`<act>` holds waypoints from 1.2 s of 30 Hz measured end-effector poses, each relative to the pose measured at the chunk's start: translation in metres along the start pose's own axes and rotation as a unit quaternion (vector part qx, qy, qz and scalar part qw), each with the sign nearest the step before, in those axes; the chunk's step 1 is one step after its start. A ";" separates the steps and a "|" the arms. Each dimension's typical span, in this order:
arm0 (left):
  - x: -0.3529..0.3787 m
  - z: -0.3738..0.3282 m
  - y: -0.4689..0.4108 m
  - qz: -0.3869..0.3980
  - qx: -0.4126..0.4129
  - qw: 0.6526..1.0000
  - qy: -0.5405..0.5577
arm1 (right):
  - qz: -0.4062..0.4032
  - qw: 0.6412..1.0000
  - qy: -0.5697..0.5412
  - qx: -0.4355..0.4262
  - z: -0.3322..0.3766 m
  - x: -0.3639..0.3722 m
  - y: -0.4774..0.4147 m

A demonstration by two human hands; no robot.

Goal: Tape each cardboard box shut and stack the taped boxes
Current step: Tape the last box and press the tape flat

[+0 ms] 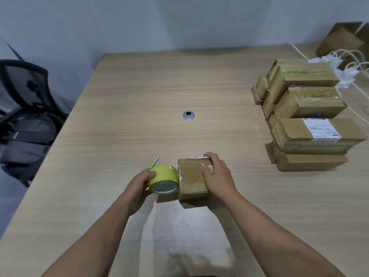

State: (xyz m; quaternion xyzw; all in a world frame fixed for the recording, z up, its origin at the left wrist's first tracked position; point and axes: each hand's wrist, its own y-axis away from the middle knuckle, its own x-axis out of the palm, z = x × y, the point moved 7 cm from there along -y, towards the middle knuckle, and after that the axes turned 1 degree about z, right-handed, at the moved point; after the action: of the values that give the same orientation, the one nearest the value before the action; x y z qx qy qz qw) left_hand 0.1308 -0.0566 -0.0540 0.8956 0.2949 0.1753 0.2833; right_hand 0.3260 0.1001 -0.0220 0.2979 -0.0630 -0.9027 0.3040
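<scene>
Left grip (139, 183) clamped round the tape (164, 175), right grip (216, 174) curled over a box (190, 181) on the near worktop (159, 86), taping apparently under way, while a stack (305, 120) of taped boxes waits at far right.

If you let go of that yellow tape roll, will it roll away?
Probably not far. The yellow tape roll is round and seems tipped on its curved side, so it could roll, but the small cardboard box blocks one side. It looks light: the left hand alone grips it.
</scene>
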 end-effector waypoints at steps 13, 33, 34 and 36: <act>0.043 -0.069 0.016 0.155 0.120 0.973 -0.123 | -0.001 0.994 -0.098 0.036 -0.026 -0.002 -0.009; 0.145 -0.087 0.009 0.153 0.158 0.875 -0.431 | 0.034 0.971 -0.221 0.083 -0.034 0.012 -0.013; 0.144 -0.086 0.008 0.151 0.153 0.876 -0.432 | 0.027 0.976 -0.201 0.078 -0.034 0.011 -0.015; 0.139 -0.086 0.006 0.144 0.141 0.881 -0.427 | 0.014 0.986 -0.152 0.066 -0.031 0.007 -0.019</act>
State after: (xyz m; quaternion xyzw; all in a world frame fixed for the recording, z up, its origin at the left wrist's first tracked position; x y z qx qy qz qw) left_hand 0.1988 0.0616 0.0369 0.9467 0.0349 -0.2291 0.2239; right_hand 0.3296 0.1133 -0.0562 0.1761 -0.1716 -0.9271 0.2831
